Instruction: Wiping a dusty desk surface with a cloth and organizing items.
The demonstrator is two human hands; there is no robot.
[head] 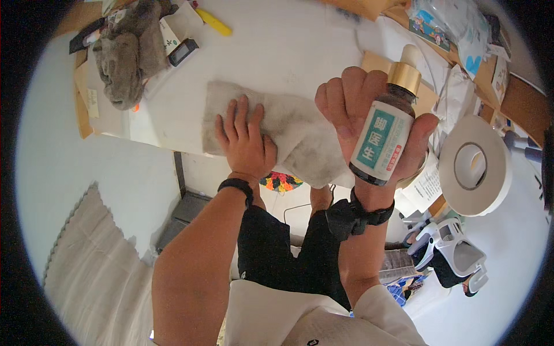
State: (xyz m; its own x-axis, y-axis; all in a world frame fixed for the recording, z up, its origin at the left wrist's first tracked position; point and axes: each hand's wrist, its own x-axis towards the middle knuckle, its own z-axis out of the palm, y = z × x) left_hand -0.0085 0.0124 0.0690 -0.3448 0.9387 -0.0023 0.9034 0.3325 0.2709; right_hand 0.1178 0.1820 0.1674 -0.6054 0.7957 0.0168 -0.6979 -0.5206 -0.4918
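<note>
My right hand (pixel 359 104) is raised above the table's right part, its fingers and thumb wrapped around a dark glass dropper bottle (pixel 383 134). The bottle tilts, with its gold collar and pale rubber bulb at the top. Its white and teal label bears writing and faces me. Flat on a folded grey cloth (pixel 303 129) lies my left hand (pixel 249 142), palm down and fingers spread. That cloth rests on the white table (pixel 277 47) and hangs over its near edge.
At the back left are heaped grey cloths (pixel 119 69), a small box (pixel 184 52) and a yellow-handled tool (pixel 214 21). A large white roll (pixel 448 173) stands at right, below a clear plastic bag (pixel 458 30). A white and grey chair (pixel 463 255) is lower right.
</note>
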